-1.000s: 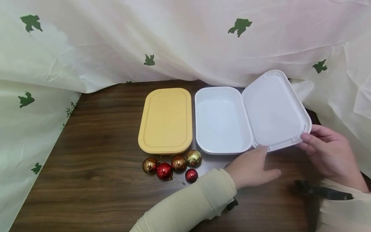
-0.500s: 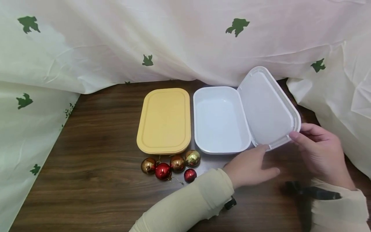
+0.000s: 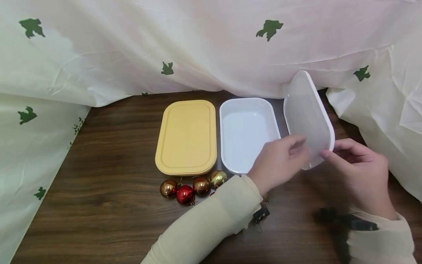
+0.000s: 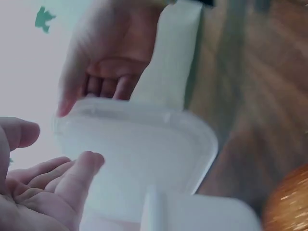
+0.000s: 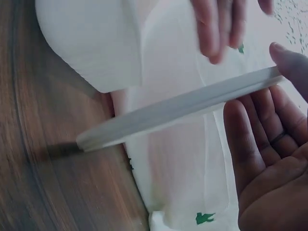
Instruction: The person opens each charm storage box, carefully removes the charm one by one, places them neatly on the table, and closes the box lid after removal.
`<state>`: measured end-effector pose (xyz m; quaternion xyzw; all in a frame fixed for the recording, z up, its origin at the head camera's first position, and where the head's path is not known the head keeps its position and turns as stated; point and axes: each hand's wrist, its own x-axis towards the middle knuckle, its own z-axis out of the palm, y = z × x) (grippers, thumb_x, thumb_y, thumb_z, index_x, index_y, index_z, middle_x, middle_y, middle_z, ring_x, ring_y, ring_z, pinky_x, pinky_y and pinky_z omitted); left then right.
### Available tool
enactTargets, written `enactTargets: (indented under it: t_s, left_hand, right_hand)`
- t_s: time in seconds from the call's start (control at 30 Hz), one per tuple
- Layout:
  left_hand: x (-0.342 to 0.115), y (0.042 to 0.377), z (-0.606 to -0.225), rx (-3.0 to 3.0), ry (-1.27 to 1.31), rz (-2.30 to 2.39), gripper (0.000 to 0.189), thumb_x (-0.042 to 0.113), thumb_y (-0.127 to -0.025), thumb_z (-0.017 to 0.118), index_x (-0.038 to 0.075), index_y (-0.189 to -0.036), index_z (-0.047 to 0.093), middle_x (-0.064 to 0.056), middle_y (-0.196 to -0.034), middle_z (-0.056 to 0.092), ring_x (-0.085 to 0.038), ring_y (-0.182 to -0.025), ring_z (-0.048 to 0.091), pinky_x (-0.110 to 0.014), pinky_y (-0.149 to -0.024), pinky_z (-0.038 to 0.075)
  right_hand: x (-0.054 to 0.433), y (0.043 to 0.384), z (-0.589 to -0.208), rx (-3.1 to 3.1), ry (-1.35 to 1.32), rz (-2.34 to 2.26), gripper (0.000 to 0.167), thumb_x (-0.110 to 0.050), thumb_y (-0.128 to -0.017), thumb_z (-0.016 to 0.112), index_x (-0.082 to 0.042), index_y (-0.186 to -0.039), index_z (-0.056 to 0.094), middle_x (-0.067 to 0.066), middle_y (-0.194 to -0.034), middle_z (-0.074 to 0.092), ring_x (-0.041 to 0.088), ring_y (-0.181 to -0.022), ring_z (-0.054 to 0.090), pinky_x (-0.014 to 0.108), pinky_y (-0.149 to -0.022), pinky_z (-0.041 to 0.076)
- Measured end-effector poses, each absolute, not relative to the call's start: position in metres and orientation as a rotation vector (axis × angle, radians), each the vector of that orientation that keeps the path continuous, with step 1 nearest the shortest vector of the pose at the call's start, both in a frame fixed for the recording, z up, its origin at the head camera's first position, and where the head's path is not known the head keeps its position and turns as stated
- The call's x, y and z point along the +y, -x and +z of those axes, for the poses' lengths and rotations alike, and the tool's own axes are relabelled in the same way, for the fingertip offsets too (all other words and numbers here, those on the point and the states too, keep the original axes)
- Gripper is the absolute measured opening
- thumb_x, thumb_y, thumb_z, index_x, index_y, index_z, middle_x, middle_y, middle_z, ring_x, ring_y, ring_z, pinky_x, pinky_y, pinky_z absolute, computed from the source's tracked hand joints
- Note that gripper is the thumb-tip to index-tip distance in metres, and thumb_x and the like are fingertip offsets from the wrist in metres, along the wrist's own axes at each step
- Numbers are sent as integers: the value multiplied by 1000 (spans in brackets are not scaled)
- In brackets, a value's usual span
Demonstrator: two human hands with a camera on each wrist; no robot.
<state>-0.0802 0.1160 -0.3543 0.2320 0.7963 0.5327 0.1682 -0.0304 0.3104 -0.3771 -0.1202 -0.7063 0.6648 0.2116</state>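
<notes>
A white lid [image 3: 308,121] stands on edge, steeply tilted, to the right of an open white container [image 3: 248,135]. Its near right corner is pinched between the thumb and fingers of my right hand [image 3: 366,174]; the right wrist view shows the lid [image 5: 178,110] edge-on in that grip. My left hand [image 3: 278,161] hovers over the container's near right corner, blurred, its fingertips close to the lid. In the left wrist view the left hand [image 4: 48,187] has its fingers loosely spread with nothing between them.
A yellow lidded box [image 3: 188,137] sits left of the white container. Several shiny balls, including a red one [image 3: 185,194] and a gold one [image 3: 218,179], lie in front, partly behind the left sleeve [image 3: 207,220]. A pale curtain [image 3: 197,44] hangs behind the wooden table [image 3: 108,165].
The lid has come away from the container's right rim and tipped more upright, its right edge moving left. My right hand moved left with it. The left hand let go and rose over the container.
</notes>
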Motion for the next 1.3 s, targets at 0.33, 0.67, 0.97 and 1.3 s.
enactTargets:
  t_s: [0.33, 0.67, 0.97, 1.3]
  left_hand:
    - [128, 111, -337, 2409, -524, 1661, 25, 42, -95, 68, 25, -111, 78, 20, -98, 72, 13, -88, 60, -7, -76, 48]
    - [126, 118, -330, 2451, -522, 1531, 21, 42, -92, 72, 22, -98, 78, 20, -80, 69, 11, -75, 59, -9, -68, 47]
    - [129, 117, -329, 2213, -392, 1675, 14, 27, -92, 76, 13, -95, 75, 10, -77, 72, 7, -62, 66, -10, -66, 52]
    - [125, 115, -324, 2086, -349, 1736, 11, 20, -90, 78, 11, -92, 74, 9, -77, 72, -1, -66, 70, -12, -68, 54]
  right_hand:
    - [296, 27, -373, -2254, 293, 1593, 32, 7, -77, 83, 8, -107, 72, -1, -89, 75, 9, -75, 69, 14, -68, 56]
    - [287, 27, -375, -2388, 191, 1336, 33, 5, -73, 87, 0, -103, 75, -4, -93, 71, 9, -83, 66, 9, -74, 52]
    - [287, 27, -378, -2391, 116, 1306, 32, 6, -72, 87, -2, -102, 76, -4, -93, 71, 10, -82, 66, 9, -73, 53]
    - [311, 39, -389, -2275, 385, 1538, 28, -18, -98, 67, 6, -112, 72, -3, -94, 75, 9, -89, 69, 11, -78, 53]
